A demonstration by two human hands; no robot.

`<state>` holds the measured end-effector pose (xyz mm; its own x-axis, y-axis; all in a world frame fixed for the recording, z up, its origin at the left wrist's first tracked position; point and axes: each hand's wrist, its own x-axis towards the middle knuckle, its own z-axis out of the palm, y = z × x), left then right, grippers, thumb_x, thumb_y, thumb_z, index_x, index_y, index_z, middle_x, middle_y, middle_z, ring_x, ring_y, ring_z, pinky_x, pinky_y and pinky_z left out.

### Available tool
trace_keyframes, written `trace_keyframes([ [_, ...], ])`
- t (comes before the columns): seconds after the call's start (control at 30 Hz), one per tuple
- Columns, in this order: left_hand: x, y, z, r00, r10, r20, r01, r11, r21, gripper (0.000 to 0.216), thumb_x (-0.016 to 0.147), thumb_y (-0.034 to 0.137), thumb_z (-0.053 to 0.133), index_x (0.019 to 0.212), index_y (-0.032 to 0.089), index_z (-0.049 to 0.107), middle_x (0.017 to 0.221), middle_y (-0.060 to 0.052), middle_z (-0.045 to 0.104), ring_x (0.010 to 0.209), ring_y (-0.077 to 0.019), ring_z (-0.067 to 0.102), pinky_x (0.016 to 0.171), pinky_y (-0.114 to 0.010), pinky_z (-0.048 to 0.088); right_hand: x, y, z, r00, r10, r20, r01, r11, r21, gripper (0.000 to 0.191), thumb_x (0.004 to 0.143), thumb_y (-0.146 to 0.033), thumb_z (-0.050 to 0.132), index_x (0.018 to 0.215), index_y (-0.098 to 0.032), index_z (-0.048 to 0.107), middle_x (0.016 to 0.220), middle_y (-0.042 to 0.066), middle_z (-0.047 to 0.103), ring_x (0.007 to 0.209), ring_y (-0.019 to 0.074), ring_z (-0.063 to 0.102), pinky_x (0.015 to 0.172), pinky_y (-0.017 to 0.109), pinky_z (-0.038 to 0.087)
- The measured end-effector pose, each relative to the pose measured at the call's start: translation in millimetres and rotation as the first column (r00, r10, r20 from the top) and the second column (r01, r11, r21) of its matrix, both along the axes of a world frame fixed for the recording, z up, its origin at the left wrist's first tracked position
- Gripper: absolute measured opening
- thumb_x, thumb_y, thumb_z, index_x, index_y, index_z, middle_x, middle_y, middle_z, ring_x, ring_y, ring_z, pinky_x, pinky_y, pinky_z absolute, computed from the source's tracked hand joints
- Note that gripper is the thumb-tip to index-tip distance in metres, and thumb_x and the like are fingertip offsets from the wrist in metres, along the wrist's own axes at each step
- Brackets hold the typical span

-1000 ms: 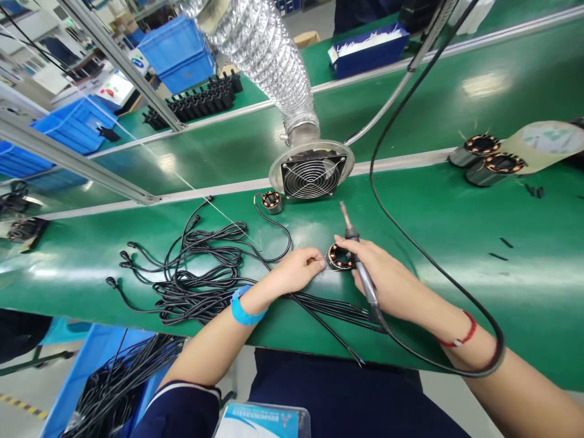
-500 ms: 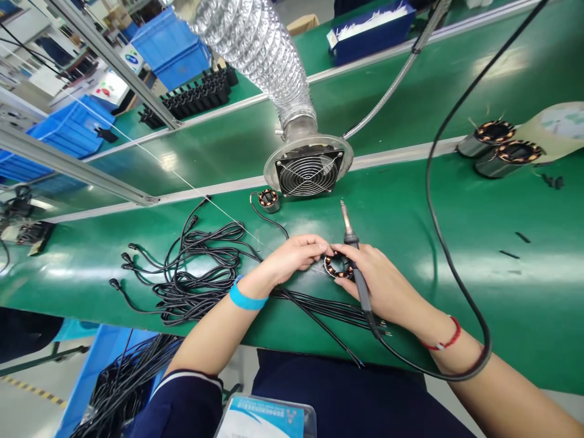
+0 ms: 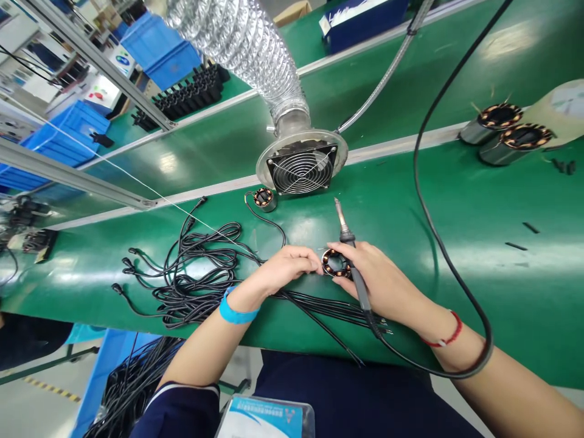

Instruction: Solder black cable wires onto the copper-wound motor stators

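Note:
My right hand (image 3: 381, 283) is closed around the motor stator (image 3: 326, 269), a small ring with copper windings, gripping it between thumb and fingers. The same hand also holds a soldering iron (image 3: 358, 280), its metal tip pointing away from me, clear of the stator. My left hand (image 3: 289, 271) is pinched at the stator's left edge; what its fingertips hold is too small to make out. A thin pale wire (image 3: 150, 187) runs from the upper left towards that hand. Black cables (image 3: 328, 304) lie under and beside my hands, stripped ends to the right.
A fume extractor fan (image 3: 302, 171) hangs behind my hands. Another stator (image 3: 264, 199) with a cable stands left of it. Coiled cables (image 3: 196, 280) spread leftward. Two larger stators (image 3: 499, 149) stand at the right rear. The iron's cord (image 3: 422, 182) loops over my right forearm.
My left hand has drawn slightly down and left, from the stator's upper rim to its left edge. The right hand keeps its grip on stator and iron. The view has shifted a little.

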<state>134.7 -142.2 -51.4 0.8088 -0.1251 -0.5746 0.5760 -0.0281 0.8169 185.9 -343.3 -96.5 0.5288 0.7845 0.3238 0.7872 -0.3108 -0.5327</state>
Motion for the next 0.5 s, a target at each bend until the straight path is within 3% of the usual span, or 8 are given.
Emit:
trace_keyframes([
  [0.2,-5,0,-3.2,0.986,0.015,0.165,-0.022,0.999,0.039,0.019,0.074,0.032,0.065,0.08,0.014,0.063,0.065,0.003,0.051,0.062,-0.009,0.041,0.06,-0.023,0.031,1,-1,-0.6,1.0,-0.009,0.01,0.01,1.0,-0.009,0.043,0.091,-0.026,0.056,0.131,-0.016,0.043,0.095,0.01,0.065,0.085,0.0247,0.061,0.07,0.039,0.054],
  [0.5,-23,13,-10.1,0.947,-0.259,0.193,0.197,0.936,0.292,0.019,0.088,0.028,0.052,0.081,0.014,0.062,0.078,-0.001,0.058,0.069,-0.0109,0.047,0.066,-0.024,0.039,0,0,-2.4,1.0,-0.014,-0.006,0.014,1.0,0.001,0.048,0.088,-0.023,0.059,0.133,-0.015,0.045,0.097,0.011,0.066,0.089,0.0258,0.06,0.073,0.039,0.053],
])
